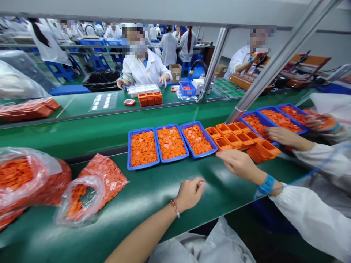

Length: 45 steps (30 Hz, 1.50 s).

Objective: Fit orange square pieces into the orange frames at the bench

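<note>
My left hand (189, 193), with a beaded bracelet on its wrist, is over the bare green bench in front of the blue trays. Its fingers curl in toward the thumb; whatever they may hold is too small or hidden to make out. My right hand (238, 165), wearing a blue wrist strap (267, 183), reaches in from the right with fingers stretched out and nothing visible in them. It is just in front of the orange frames (231, 140), near the right corner of a blue tray (214, 150) filled with small orange pieces (196, 140).
Two more filled blue trays (128, 149) (158, 157) stand left of it. Opened plastic bags (102, 175) (59, 182) of orange pieces lie at left. Co-workers' hands (286, 137) work over trays at right. A metal post (263, 73) slants down there. Across the bench sits another person (146, 67).
</note>
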Each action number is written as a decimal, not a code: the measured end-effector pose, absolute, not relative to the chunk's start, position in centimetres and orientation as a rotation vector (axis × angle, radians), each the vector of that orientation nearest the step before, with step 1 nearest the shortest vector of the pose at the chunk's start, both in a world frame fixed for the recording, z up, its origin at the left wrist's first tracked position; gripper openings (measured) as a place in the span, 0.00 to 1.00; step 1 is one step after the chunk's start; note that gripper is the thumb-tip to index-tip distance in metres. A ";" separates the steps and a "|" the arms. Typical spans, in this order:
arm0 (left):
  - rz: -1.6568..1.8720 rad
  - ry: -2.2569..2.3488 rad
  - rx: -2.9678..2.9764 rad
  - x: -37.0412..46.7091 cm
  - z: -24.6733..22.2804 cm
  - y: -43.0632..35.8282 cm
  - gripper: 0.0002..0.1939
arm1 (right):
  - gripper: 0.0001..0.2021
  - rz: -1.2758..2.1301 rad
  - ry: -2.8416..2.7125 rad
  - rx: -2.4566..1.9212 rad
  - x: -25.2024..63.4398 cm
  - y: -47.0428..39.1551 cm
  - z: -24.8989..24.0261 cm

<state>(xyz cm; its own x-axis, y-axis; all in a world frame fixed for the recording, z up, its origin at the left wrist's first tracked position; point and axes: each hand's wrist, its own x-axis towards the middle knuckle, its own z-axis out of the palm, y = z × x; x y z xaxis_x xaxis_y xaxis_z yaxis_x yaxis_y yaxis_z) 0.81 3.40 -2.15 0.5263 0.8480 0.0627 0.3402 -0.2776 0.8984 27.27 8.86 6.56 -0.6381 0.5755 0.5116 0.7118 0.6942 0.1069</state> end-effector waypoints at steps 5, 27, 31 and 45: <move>0.623 1.001 2.015 1.1 -1.9 3.3 0.13 | 0.13 -0.326 -2.609 -0.820 25.1 5.6 8.1; 0.411 0.977 2.311 0.4 -0.5 5.0 0.14 | 0.12 -0.967 -1.650 -2.468 38.7 -29.5 12.3; 0.407 0.969 2.332 0.5 -0.5 5.4 0.15 | 0.16 -0.663 -1.266 -2.839 40.4 -38.5 12.0; 0.298 1.015 2.319 4.9 0.4 3.7 0.21 | 0.08 -0.118 -0.673 -2.933 45.8 -57.0 6.3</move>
<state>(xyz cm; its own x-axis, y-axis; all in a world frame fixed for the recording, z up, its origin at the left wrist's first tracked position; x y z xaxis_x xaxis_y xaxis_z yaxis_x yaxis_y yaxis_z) 4.86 3.69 0.40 0.6848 0.7282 -0.0280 0.5976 -0.5392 0.5934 45.75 -56.99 6.27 0.8974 0.4285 0.1049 0.4387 -0.8920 -0.1088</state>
